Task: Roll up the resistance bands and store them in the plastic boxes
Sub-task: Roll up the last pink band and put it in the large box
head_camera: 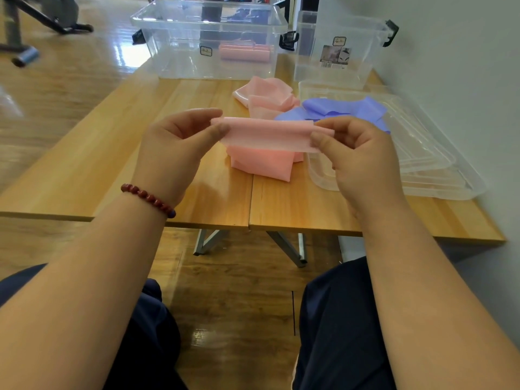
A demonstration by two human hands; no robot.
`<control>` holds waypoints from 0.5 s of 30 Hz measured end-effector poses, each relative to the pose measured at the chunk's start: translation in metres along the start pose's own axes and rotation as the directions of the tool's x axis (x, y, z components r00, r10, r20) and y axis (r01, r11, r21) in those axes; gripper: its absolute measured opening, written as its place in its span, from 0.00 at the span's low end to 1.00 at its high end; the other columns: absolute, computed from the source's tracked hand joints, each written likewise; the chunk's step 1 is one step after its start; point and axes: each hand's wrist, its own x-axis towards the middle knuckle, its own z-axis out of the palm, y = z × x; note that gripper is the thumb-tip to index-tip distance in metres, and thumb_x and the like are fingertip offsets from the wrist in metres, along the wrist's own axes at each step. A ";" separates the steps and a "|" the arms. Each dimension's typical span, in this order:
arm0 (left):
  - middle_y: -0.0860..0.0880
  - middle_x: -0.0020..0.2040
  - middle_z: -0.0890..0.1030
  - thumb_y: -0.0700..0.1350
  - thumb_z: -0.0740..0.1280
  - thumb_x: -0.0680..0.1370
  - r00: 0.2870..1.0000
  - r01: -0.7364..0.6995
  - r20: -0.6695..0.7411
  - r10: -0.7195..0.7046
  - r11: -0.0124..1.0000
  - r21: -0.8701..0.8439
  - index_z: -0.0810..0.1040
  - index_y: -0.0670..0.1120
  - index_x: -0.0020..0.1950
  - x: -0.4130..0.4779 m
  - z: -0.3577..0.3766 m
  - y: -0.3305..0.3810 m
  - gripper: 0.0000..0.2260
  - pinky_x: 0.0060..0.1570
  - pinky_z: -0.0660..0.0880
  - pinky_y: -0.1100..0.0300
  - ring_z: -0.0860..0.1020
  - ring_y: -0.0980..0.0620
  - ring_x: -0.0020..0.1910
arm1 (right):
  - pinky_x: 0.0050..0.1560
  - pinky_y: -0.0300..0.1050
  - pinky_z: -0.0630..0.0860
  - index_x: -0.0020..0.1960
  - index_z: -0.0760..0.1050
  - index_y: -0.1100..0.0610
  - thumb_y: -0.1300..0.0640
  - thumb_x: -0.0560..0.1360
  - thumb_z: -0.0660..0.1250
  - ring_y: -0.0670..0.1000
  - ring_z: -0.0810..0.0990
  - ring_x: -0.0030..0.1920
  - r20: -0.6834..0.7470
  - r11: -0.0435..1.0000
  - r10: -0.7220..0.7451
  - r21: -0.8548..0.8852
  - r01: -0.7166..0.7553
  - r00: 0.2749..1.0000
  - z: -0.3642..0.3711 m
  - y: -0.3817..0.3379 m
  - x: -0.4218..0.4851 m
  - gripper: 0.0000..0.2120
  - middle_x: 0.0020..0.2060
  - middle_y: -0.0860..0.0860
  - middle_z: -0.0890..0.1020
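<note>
While L hand (180, 142), R hand (357, 153) pinch 1 pink band (267, 133): large box (180, 63), small box (309, 66), 1 purple band (332, 108).

Pink band (264, 135), purple band (337, 108)

The left hand (180, 144) and right hand (360, 156) pinch opposite edges of a pink band (267, 135), which droops onto the table (84, 170) below them. Just beyond the right hand lies a purple band (343, 108).
</note>
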 end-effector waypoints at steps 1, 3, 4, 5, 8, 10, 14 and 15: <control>0.59 0.47 0.83 0.45 0.71 0.76 1.000 -0.003 0.006 0.003 1.000 0.011 0.81 0.55 0.52 0.000 0.000 0.000 0.07 0.50 0.78 0.65 0.80 0.63 0.49 | 0.40 0.31 0.73 0.48 0.80 0.46 0.55 0.77 0.70 0.37 0.80 0.41 -0.009 1.000 -0.009 -0.003 0.009 1.000 0.000 -0.001 0.000 0.04 0.40 0.41 0.83; 0.59 0.46 0.83 0.45 0.70 0.77 1.000 -0.011 0.005 0.011 1.000 0.017 0.82 0.56 0.51 0.000 0.000 -0.001 0.06 0.50 0.78 0.64 0.80 0.62 0.49 | 0.39 0.31 0.73 0.46 0.79 0.44 0.54 0.77 0.70 0.36 0.78 0.38 -0.029 0.999 -0.027 -0.026 0.026 0.999 0.001 -0.001 0.000 0.04 0.37 0.39 0.81; 0.59 0.45 0.83 0.46 0.70 0.78 1.000 -0.017 0.002 0.017 1.000 0.017 0.82 0.57 0.50 0.000 0.000 -0.001 0.05 0.49 0.78 0.64 0.80 0.61 0.48 | 0.40 0.32 0.74 0.45 0.79 0.44 0.53 0.77 0.70 0.36 0.77 0.38 -0.036 0.999 -0.031 -0.035 0.030 0.999 0.001 -0.001 0.000 0.04 0.36 0.39 0.80; 0.60 0.44 0.83 0.47 0.69 0.78 1.000 -0.022 0.000 0.022 1.000 0.022 0.81 0.58 0.49 0.000 0.000 -0.001 0.05 0.48 0.78 0.64 0.79 0.61 0.47 | 0.40 0.33 0.74 0.45 0.79 0.44 0.52 0.77 0.70 0.36 0.77 0.37 -0.042 0.999 -0.032 -0.037 0.030 0.999 0.002 -0.002 0.000 0.04 0.35 0.38 0.80; 0.60 0.42 0.82 0.48 0.69 0.78 0.999 -0.031 -0.006 0.031 0.999 0.037 0.81 0.59 0.47 -0.001 0.002 -0.002 0.05 0.48 0.79 0.64 0.78 0.63 0.45 | 0.38 0.30 0.72 0.45 0.78 0.45 0.54 0.78 0.69 0.36 0.77 0.35 -0.055 0.999 -0.037 -0.014 0.036 0.998 0.003 -0.003 0.000 0.04 0.34 0.38 0.81; 0.59 0.42 0.82 0.47 0.69 0.78 0.999 -0.032 -0.014 0.032 0.999 0.033 0.81 0.58 0.47 -0.001 0.002 -0.002 0.05 0.49 0.80 0.62 0.79 0.60 0.45 | 0.35 0.30 0.71 0.47 0.75 0.46 0.54 0.78 0.69 0.37 0.75 0.31 -0.061 0.999 -0.039 -0.003 0.039 0.997 0.003 -0.004 -0.001 0.04 0.36 0.46 0.83; 0.56 0.43 0.82 0.47 0.69 0.78 0.999 -0.036 -0.033 0.037 0.999 0.031 0.79 0.59 0.49 0.001 0.002 -0.003 0.05 0.49 0.79 0.61 0.80 0.57 0.46 | 0.36 0.30 0.71 0.46 0.76 0.47 0.55 0.78 0.68 0.38 0.76 0.32 -0.081 0.999 -0.049 -0.017 0.047 0.995 0.004 -0.003 -0.001 0.05 0.36 0.47 0.82; 0.55 0.43 0.82 0.47 0.69 0.78 0.999 -0.035 -0.039 0.036 0.999 0.026 0.79 0.58 0.49 0.001 0.002 -0.003 0.05 0.49 0.79 0.62 0.80 0.57 0.46 | 0.37 0.30 0.72 0.48 0.77 0.48 0.55 0.78 0.69 0.38 0.78 0.35 -0.071 0.999 -0.036 -0.004 0.036 0.997 0.004 -0.003 0.000 0.03 0.38 0.46 0.82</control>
